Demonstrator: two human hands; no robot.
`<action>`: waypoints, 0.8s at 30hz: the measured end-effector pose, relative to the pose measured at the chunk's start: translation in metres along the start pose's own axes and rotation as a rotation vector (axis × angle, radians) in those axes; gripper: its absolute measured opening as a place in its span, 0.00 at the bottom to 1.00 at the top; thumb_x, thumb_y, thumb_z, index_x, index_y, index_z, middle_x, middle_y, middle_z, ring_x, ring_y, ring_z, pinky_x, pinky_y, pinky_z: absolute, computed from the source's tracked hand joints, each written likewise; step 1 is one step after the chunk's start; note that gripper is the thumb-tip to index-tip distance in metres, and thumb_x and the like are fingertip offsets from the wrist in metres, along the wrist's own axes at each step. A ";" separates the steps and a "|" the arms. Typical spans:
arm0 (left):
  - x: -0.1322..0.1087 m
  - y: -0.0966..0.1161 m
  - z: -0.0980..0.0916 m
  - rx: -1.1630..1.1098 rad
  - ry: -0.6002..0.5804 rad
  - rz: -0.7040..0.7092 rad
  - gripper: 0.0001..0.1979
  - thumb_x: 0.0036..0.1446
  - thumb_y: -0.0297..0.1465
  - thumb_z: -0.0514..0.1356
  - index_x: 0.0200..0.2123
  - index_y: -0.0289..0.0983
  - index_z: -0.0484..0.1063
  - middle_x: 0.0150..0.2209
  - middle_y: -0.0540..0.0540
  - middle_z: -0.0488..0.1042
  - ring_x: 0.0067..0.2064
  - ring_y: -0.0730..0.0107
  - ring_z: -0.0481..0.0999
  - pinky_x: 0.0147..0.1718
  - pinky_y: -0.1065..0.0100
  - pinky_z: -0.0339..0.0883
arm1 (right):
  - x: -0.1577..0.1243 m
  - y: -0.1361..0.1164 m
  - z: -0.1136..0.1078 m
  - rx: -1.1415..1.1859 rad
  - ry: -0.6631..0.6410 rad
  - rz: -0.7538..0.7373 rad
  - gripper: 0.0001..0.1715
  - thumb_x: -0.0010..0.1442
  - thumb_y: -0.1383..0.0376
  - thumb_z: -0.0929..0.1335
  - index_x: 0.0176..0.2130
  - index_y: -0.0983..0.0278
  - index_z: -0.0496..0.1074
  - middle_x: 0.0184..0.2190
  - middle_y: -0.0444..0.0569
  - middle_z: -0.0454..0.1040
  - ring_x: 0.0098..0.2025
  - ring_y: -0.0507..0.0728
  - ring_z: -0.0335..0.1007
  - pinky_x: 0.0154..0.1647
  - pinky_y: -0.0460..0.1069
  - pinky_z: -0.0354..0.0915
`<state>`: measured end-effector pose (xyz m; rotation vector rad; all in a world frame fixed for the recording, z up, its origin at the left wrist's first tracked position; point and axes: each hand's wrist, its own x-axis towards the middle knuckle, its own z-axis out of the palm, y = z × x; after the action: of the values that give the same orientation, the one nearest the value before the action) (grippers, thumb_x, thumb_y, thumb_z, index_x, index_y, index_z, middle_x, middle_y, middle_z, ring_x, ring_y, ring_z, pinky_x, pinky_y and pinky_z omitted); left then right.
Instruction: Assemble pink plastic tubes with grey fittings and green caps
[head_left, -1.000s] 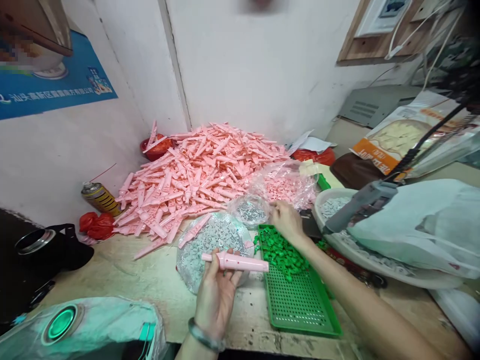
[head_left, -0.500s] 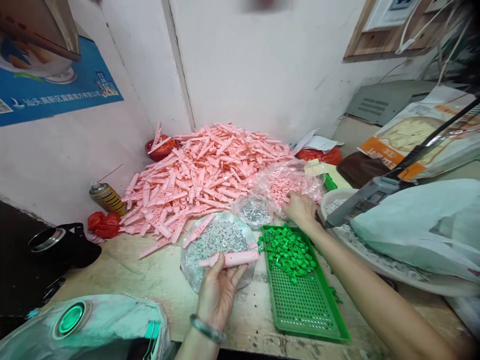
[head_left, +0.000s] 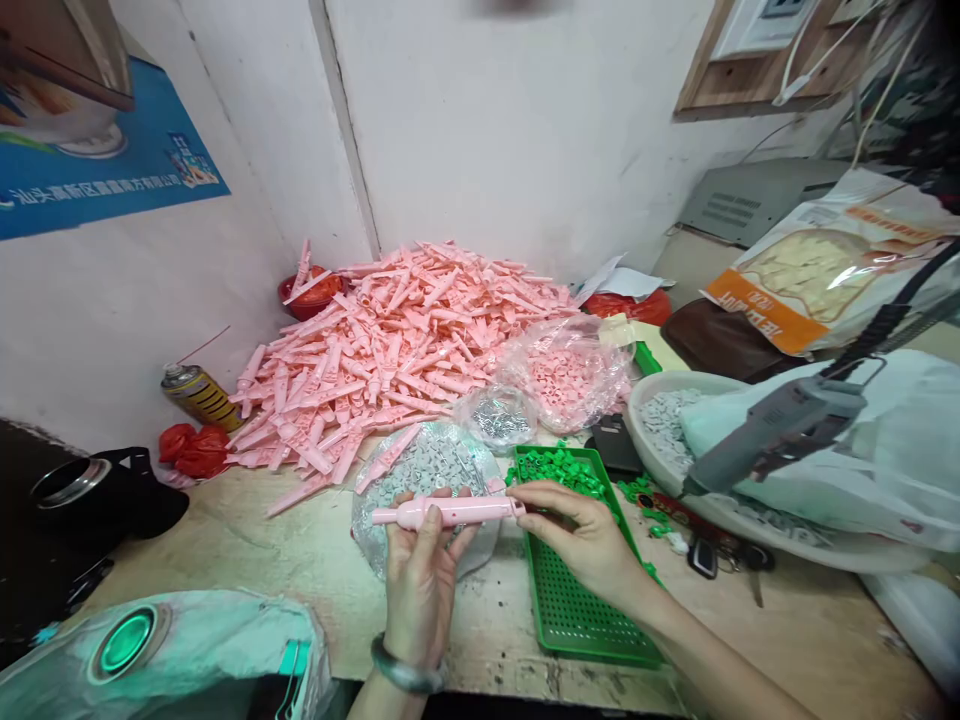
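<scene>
Pink, smooth tube in both hands

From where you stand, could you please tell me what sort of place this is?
Probably a small assembly workshop: pink parts heaped on a bench, a tray of green parts, and what looks like a corded screwdriver.

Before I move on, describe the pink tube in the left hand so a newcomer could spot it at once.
From the big heap of pink pieces, come down to the left hand. The pink tube lies crosswise in it, narrow end left, the right hand at its other end. Unlike the loose pieces in the heap, it alone is held between two hands.
</scene>
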<state>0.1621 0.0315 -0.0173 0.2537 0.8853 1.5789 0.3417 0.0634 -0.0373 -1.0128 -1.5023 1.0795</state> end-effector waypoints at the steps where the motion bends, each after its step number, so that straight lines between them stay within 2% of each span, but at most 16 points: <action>1: -0.001 0.001 0.000 0.001 0.001 -0.003 0.25 0.45 0.32 0.72 0.43 0.43 0.62 0.41 0.49 0.76 0.47 0.55 0.79 0.46 0.48 0.74 | 0.000 -0.002 0.000 -0.023 0.009 -0.047 0.12 0.56 0.65 0.73 0.42 0.56 0.81 0.42 0.48 0.80 0.45 0.57 0.77 0.46 0.50 0.74; 5: -0.005 0.004 -0.001 0.000 0.021 -0.027 0.24 0.47 0.31 0.71 0.43 0.42 0.62 0.41 0.48 0.76 0.47 0.58 0.79 0.47 0.49 0.74 | -0.005 -0.006 0.003 -0.108 0.010 -0.149 0.15 0.57 0.69 0.72 0.44 0.55 0.80 0.42 0.48 0.81 0.44 0.57 0.78 0.47 0.50 0.74; 11: -0.011 0.006 -0.003 -0.026 0.068 -0.095 0.24 0.46 0.26 0.70 0.43 0.41 0.62 0.41 0.45 0.77 0.47 0.51 0.79 0.43 0.47 0.76 | -0.012 -0.013 0.002 -0.141 -0.039 -0.216 0.16 0.57 0.69 0.72 0.44 0.52 0.79 0.41 0.46 0.81 0.42 0.58 0.79 0.45 0.52 0.76; 18: -0.019 0.001 -0.011 0.035 0.055 -0.107 0.26 0.47 0.31 0.71 0.46 0.42 0.61 0.41 0.46 0.77 0.45 0.56 0.80 0.42 0.54 0.77 | -0.034 -0.017 0.018 -0.194 0.045 -0.320 0.20 0.56 0.73 0.72 0.46 0.53 0.79 0.41 0.48 0.81 0.39 0.57 0.80 0.40 0.49 0.77; 20: -0.018 0.002 -0.017 0.073 0.039 -0.147 0.27 0.48 0.32 0.70 0.48 0.43 0.60 0.40 0.47 0.77 0.44 0.57 0.80 0.42 0.54 0.77 | -0.037 -0.013 0.019 -0.192 -0.026 -0.282 0.17 0.57 0.70 0.72 0.46 0.54 0.79 0.41 0.49 0.81 0.39 0.57 0.80 0.40 0.48 0.77; 22: -0.015 0.004 -0.021 0.103 0.010 -0.212 0.27 0.50 0.32 0.69 0.50 0.43 0.60 0.38 0.49 0.76 0.42 0.58 0.80 0.41 0.55 0.77 | -0.030 -0.008 0.011 -0.230 -0.153 -0.177 0.14 0.59 0.66 0.71 0.46 0.57 0.79 0.41 0.49 0.81 0.40 0.58 0.79 0.41 0.50 0.76; 24: -0.011 0.007 -0.023 0.116 -0.032 -0.288 0.27 0.53 0.30 0.67 0.53 0.44 0.61 0.35 0.51 0.75 0.40 0.61 0.81 0.41 0.57 0.77 | -0.017 -0.002 -0.002 -0.401 -0.202 -0.063 0.11 0.62 0.65 0.68 0.44 0.60 0.79 0.39 0.50 0.80 0.40 0.59 0.78 0.44 0.54 0.74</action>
<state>0.1454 0.0130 -0.0249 0.2225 0.9454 1.2565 0.3464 0.0471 -0.0388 -1.1429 -1.9553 0.8728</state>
